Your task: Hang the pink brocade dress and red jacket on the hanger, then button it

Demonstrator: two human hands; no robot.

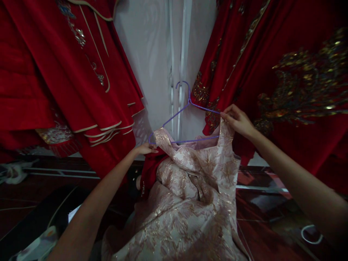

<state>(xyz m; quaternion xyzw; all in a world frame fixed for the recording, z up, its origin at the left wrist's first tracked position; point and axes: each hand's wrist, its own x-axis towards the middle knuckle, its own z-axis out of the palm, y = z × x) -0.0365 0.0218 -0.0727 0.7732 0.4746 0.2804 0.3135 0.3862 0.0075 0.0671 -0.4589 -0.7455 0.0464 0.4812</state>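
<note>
A pale pink dress (190, 181) with a gold leaf pattern hangs by its shoulder straps from a purple wire hanger (176, 115). The hanger's hook points up, in front of a white wall. My right hand (237, 119) pinches the hanger's right end together with the top of the right strap. At the other end, my left hand (146, 148) has its fingers closed by the hanger's left corner, just below the left strap. Whether those fingers grip the hanger or the strap is hard to see. The dress's skirt spreads down toward me.
Red garments with gold trim (108, 79) hang on the left, and red garments with beaded embroidery (301, 87) on the right. White poles (182, 43) stand between them. Low metal rails (65, 174) run above the dark red floor. A white device (40, 246) lies at lower left.
</note>
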